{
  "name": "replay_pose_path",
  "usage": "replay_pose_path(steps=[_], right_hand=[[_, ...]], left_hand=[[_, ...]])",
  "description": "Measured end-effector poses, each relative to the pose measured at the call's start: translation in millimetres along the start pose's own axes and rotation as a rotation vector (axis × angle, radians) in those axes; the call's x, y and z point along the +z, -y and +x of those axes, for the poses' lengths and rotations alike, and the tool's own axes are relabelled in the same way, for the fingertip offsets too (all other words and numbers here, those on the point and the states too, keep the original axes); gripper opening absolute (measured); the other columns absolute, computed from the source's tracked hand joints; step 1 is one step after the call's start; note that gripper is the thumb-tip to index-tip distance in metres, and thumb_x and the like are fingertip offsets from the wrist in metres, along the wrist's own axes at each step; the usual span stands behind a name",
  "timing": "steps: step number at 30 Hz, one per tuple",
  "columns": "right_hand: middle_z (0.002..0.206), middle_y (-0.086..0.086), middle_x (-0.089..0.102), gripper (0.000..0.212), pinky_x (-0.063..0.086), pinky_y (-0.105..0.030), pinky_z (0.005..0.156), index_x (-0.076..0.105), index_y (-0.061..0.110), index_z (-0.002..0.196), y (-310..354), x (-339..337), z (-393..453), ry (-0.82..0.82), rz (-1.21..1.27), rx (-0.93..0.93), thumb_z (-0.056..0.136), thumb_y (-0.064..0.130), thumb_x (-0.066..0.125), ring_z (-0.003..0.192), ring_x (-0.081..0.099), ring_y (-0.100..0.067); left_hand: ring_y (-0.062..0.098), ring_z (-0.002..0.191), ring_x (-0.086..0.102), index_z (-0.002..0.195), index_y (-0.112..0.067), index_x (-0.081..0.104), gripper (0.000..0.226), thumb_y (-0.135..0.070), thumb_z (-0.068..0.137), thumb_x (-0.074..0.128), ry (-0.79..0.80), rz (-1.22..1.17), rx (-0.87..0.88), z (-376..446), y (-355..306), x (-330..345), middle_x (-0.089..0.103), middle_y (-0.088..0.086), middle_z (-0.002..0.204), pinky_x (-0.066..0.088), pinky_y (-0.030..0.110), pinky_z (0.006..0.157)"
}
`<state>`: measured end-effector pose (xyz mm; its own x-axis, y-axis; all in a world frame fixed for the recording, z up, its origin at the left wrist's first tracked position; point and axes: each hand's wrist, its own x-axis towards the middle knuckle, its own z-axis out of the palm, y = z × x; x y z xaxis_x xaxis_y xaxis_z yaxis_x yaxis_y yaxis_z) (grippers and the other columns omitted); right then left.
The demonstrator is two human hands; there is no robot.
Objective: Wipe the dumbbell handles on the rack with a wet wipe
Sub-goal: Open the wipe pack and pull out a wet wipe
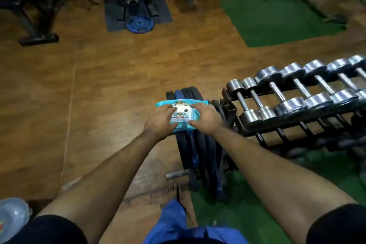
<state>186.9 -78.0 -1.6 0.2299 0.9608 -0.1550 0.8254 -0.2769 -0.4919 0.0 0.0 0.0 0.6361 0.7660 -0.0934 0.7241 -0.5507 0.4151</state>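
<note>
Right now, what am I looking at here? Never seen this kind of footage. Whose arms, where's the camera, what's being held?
There is no machine: a person wears one wide-angle camera on the head, which looks forward and down, so the two bare arms reaching in from the bottom are their own.

The left hand and the right hand both hold a light blue wet wipe pack, one on each side, fingers curled over its top. The pack sits over a row of dark weight plates that stand on edge. No wipe is out of it that I can see.

To the right is a black dumbbell rack with a row of chrome dumbbells; their handles are the things to be wiped. Neither hand touches them.

Farther off on the wooden floor are a green mat, a blue plate and dark gym machines.
</note>
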Motion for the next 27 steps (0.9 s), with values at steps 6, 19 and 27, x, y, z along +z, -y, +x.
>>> replay_pose_path(steps=[6, 19, 27], right_hand=[[0.134, -0.001, 0.053, 0.064, 0.043, -0.038, 0.102, 0.058, 0.019, 0.135, -2.1, 16.9, 4.9, -0.089, 0.003, 0.031, 0.076, 0.036, 0.077, 0.117, 0.05, -0.024], [0.131, 0.007, 0.055, 0.064, 0.045, -0.032, 0.1, 0.059, 0.021, 0.132, -7.8, 22.7, 7.9, -0.138, 0.104, 0.087, 0.074, 0.038, 0.082, 0.117, 0.049, -0.015], [0.119, 0.005, 0.058, 0.045, 0.048, -0.034, 0.094, 0.067, 0.029, 0.123, -3.9, 22.8, 10.5, -0.185, 0.146, 0.087, 0.079, 0.035, 0.076, 0.112, 0.053, -0.017]], left_hand=[[0.037, 0.109, 0.053, 0.125, -0.012, 0.063, 0.063, -0.045, 0.073, 0.076, 0.02, 0.085, 0.178, 24.0, 23.1, 19.1, 0.058, 0.015, 0.126, 0.045, 0.044, 0.093], [0.032, 0.103, 0.061, 0.124, -0.015, 0.066, 0.048, -0.048, 0.097, 0.043, -0.009, 0.115, 0.23, 31.0, 19.4, 13.0, 0.067, 0.012, 0.12, 0.05, 0.041, 0.087], [0.021, 0.088, 0.064, 0.094, -0.018, 0.072, 0.024, -0.041, 0.088, 0.066, -0.15, -0.327, -0.269, 67.9, -0.2, -9.8, 0.071, 0.001, 0.092, 0.044, 0.03, 0.069]])
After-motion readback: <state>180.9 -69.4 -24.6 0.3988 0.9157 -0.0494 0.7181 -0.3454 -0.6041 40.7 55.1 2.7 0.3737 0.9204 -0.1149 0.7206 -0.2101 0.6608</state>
